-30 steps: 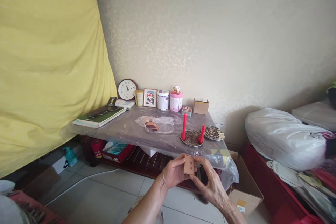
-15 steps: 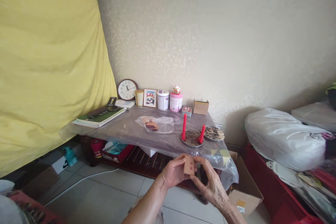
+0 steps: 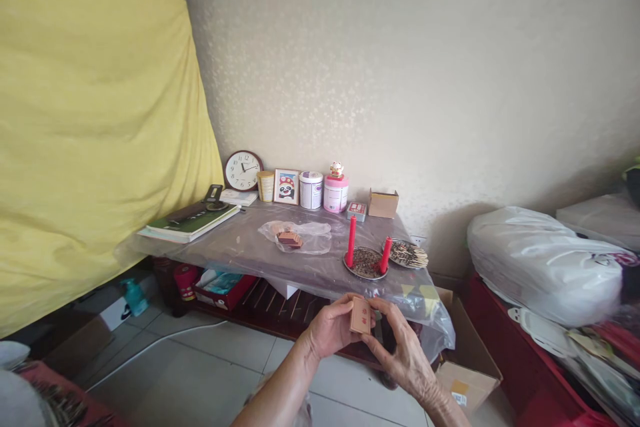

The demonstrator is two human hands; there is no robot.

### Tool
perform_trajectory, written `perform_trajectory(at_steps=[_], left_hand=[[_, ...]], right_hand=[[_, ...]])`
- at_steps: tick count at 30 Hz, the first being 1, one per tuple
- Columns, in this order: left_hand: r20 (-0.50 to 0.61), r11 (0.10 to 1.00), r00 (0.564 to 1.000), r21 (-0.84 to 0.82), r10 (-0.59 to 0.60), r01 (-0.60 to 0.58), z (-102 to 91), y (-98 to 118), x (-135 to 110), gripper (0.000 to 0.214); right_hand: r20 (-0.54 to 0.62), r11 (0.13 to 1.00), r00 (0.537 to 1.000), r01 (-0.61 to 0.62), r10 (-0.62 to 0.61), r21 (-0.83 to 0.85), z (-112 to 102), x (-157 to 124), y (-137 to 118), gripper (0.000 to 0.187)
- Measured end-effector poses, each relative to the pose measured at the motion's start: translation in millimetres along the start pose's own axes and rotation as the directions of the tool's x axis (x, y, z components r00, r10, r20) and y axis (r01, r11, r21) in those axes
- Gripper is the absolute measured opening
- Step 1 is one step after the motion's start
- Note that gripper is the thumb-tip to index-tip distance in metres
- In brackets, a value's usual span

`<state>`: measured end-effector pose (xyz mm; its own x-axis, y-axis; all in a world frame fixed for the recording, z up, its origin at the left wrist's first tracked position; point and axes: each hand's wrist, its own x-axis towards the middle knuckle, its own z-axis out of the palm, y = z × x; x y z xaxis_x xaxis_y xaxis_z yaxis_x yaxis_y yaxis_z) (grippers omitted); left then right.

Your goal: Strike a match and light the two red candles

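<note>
A small tan matchbox (image 3: 361, 315) with red print on its face is held in front of the table's near edge. My left hand (image 3: 334, 325) grips it from the left, thumb along its upper edge. From the right, my right hand (image 3: 400, 347) pinches its side between thumb and forefinger. Beyond the hands, two red candles, one taller candle (image 3: 352, 241) and one shorter candle (image 3: 385, 255), stand on a metal plate (image 3: 354, 273) of dark bits. A second plate (image 3: 400, 263) behind it holds many thin pale sticks, some with dark ends.
The table (image 3: 230, 240) is covered with clear plastic. An open plastic bag (image 3: 317, 240) on it holds several small brown pieces. Along the wall stand a clock (image 3: 243, 171), a framed panda picture (image 3: 287, 187) and tins. A cardboard box (image 3: 470, 373) sits right of the table.
The matchbox has tilted very slightly in my fingers. Otherwise both hands keep the same place and grip.
</note>
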<state>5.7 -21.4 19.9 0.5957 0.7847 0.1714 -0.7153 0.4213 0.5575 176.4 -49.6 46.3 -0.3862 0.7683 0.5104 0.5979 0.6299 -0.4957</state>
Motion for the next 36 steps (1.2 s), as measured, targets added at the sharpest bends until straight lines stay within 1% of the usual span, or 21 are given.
perform_trajectory(at_steps=[15,19,27,29,32,36], left_hand=[[-0.003,1.000,1.000,0.006,0.003,-0.003,0.9,0,-1,0.018],[-0.009,1.000,1.000,0.001,0.004,-0.004,1.8,1,-1,0.017],[-0.009,1.000,1.000,0.004,-0.001,0.001,3.9,0,-2,0.017],[-0.010,1.000,1.000,0.012,-0.006,0.006,4.9,0,-2,0.017],[-0.037,0.998,0.999,0.056,0.011,-0.009,6.6,1,-1,0.018],[-0.096,0.981,0.989,0.169,0.110,-0.093,6.8,2,0,0.021]], right_hand=[[0.014,1.000,1.000,-0.005,0.005,0.002,0,0,0,0.043],[0.001,1.000,1.000,0.000,0.000,0.002,-1,0,-1,0.042],[0.011,1.000,1.000,-0.008,0.007,0.030,-1,1,-2,0.043],[0.016,0.998,0.999,-0.034,0.033,0.051,0,1,-2,0.042],[0.003,0.991,0.994,-0.108,0.108,0.086,-2,1,1,0.040],[-0.051,0.971,0.975,-0.212,0.218,0.108,-8,3,8,0.040]])
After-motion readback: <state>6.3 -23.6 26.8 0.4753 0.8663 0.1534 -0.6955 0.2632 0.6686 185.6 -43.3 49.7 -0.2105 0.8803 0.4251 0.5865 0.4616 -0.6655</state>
